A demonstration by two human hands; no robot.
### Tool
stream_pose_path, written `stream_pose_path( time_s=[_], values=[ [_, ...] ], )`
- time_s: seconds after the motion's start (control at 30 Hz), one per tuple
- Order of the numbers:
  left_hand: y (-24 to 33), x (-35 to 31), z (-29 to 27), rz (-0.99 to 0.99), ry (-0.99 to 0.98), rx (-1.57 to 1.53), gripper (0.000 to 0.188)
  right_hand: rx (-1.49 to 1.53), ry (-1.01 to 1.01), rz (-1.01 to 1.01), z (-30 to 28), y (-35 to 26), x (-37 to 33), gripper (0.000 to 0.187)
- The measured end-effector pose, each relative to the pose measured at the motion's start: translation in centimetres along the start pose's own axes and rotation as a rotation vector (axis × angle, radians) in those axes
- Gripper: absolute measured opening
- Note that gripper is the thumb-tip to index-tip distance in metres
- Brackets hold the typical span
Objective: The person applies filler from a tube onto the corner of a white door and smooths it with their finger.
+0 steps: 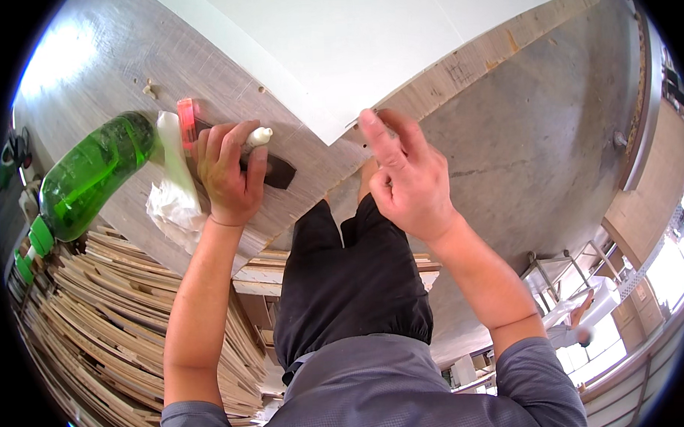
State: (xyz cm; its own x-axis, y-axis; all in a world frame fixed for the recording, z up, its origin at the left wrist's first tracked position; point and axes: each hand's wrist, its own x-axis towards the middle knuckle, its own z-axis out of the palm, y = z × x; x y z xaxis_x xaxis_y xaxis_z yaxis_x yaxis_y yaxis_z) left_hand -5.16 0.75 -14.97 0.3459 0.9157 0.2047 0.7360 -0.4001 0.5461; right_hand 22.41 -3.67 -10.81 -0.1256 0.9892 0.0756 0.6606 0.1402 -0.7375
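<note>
My left hand rests over the grey wood-grain board, fingers curled around a small white nozzle-tipped bottle. A dark flat piece lies under and beside that hand. Just past its knuckles is a translucent red object, partly hidden. My right hand is at the near corner of a white panel, index and middle fingers stretched toward the panel's edge and the others bent. Nothing shows in it; whether a fingertip touches the panel I cannot tell.
A green spray bottle lies on the board's left, next to crumpled white tissue. Small crumbs lie farther off. Stacked wood strips stand at lower left. Concrete floor spreads right, with a metal-framed cart and another person.
</note>
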Motion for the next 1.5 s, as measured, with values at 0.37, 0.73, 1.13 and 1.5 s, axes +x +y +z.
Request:
stream_pose_path(
  time_s=[0.37,0.73,1.13,1.5],
  values=[
    [0.0,0.0,0.0,0.003,0.002,0.011,0.028,-0.069,0.060,-0.010,-1.0,1.7,1.0,0.087],
    [0.0,0.0,0.0,0.007,-0.007,0.008,0.027,0.011,0.053,0.019,-0.6,0.7,0.3,0.087],
    [0.2,0.1,0.0,0.005,-0.007,0.005,0.027,0.002,0.149,0.027,-0.9,2.3,1.2,0.092],
    [0.1,0.1,0.0,0.004,-0.007,0.009,0.027,0.002,0.106,0.001,-0.9,2.8,1.3,0.090]
  ],
)
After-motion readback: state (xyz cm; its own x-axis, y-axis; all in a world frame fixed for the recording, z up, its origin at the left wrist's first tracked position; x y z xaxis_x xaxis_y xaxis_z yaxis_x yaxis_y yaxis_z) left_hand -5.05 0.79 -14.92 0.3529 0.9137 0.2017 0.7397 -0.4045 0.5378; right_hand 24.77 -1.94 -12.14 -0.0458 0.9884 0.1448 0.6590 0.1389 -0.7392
